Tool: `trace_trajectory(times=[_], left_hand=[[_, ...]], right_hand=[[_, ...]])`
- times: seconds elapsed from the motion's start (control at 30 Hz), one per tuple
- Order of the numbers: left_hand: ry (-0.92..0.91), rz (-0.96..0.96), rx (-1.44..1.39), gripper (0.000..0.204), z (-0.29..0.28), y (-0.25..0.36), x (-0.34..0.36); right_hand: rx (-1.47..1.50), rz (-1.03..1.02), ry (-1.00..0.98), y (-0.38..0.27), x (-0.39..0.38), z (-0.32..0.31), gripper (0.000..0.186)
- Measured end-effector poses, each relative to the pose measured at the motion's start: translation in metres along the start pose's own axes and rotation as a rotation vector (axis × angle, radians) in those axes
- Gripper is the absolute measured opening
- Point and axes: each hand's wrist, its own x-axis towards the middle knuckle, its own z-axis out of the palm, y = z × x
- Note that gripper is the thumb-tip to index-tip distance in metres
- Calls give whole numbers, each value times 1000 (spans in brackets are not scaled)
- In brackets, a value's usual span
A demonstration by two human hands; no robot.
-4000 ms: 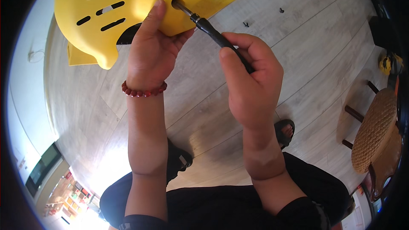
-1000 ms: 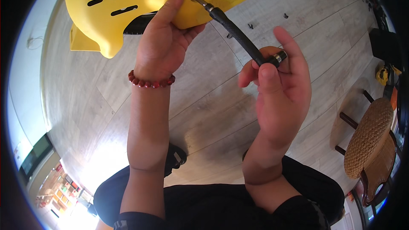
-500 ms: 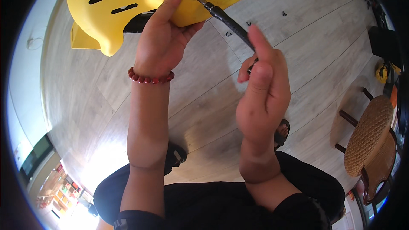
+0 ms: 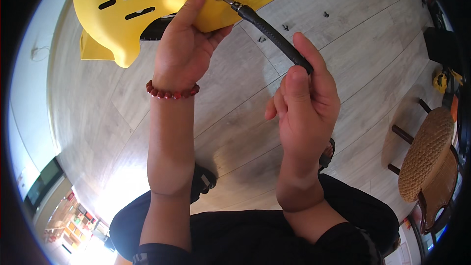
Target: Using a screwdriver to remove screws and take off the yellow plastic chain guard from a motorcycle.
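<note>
A yellow molded plastic piece (image 4: 132, 39) with oblong slots fills the top left, a black part partly visible under it. My left hand (image 4: 181, 54), with a red bead bracelet at its wrist, grips the piece's edge, thumb on its face beside a round hole. The metal shaft of a black-handled screwdriver (image 4: 265, 29) sits in that hole, slanting down to the right. My right hand (image 4: 306, 93) holds the handle's far end between its fingers, the thumb raised against it and the lower fingers loosely curled.
Several small dark screws (image 4: 326, 14) lie on the grey plank floor (image 4: 235, 132). A wooden stool with a woven seat (image 4: 422, 157) stands at right, below a black box (image 4: 436, 44) and a yellow-and-black object (image 4: 440, 82). A white wall (image 4: 27, 93) curves along the left.
Four seconds ago my right hand wrapped round the handle; since then its fingers have loosened and shifted around the handle's end. My left hand still grips the yellow piece.
</note>
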Motion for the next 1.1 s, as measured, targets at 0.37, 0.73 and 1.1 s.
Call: trace_trajectory(times=[0.37, 0.73, 1.1], left_hand=[[6, 22, -3, 36, 1, -3, 2], [50, 17, -16, 36, 6, -1, -1], [6, 18, 27, 38, -1, 0, 0]], right_hand=[[-76, -292, 214, 16, 8, 7, 34], [-370, -462, -96, 25, 5, -7, 38], [58, -132, -39, 19, 4, -1, 37]])
